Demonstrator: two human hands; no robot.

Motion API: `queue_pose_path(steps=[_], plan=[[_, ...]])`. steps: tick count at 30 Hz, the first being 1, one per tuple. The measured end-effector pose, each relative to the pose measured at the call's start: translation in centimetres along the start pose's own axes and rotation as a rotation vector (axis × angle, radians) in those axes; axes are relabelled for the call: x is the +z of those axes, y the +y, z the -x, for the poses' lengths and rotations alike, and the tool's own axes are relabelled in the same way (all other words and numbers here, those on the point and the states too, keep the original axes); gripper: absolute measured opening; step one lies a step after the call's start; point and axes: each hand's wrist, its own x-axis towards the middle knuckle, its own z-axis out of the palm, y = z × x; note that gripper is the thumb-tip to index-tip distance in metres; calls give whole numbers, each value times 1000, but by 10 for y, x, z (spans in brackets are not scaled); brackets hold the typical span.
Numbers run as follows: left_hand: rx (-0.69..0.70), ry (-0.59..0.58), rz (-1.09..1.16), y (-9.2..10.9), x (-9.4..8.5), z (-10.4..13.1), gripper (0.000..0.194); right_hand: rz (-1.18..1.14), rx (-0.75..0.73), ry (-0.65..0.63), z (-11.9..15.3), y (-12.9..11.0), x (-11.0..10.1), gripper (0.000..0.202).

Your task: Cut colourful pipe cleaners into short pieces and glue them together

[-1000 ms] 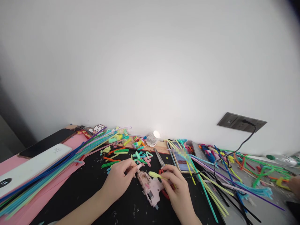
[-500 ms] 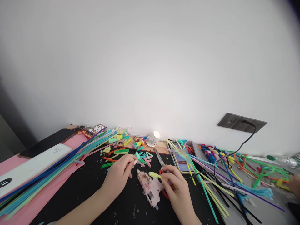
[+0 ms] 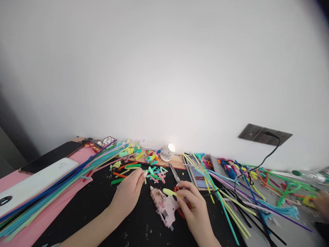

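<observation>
My left hand (image 3: 128, 190) is closed in a pinch over the black mat, with a short pale yellow-green pipe cleaner piece (image 3: 145, 180) at its fingertips. Just beyond lies a pile of cut pipe cleaner pieces (image 3: 155, 171) in mint, pink and green. Between thumb and fingers of my right hand (image 3: 193, 202) is a looped yellow pipe cleaner (image 3: 169, 192), its loop pointing left. Below that loop a pink glue gun (image 3: 167, 210) rests on the mat, nozzle towards the wall. Scissors (image 3: 175, 173) lie beyond my right hand, their red handles partly hidden by it.
A paper cup (image 3: 168, 152) stands tilted by the wall. Long pipe cleaners (image 3: 77, 185) cross the left side, near a white device (image 3: 38, 185). On the right are a phone (image 3: 199, 176), a black cord (image 3: 267, 159) and another person's hand (image 3: 322, 202) at the edge.
My left hand has shifted slightly left from the pile, and a pale yellow-green piece now shows at its fingertips. My right hand has stayed almost still with the looped pipe cleaner.
</observation>
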Motion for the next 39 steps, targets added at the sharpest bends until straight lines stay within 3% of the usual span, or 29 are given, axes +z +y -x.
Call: queue_pose_path(steps=[6,11,15,23,33,39], plan=[[5,-70,165,-2,0,-3,21,9,-8,6,0,0,0,15],[-18,18,201,-5,2,-6,20,-4,11,-21,1,1,0,15],[-19,9,218,-7,3,-6,19,-8,10,-20,2,2,0,15],[-24,109,-44,-7,-2,-4,30,-4,18,-24,0,1,0,15],[-69,-32,-137,-8,-3,-5,26,-21,30,-36,1,2,0,15],[2,7,-78,-8,0,-5,34,-27,23,-29,1,3,0,15]])
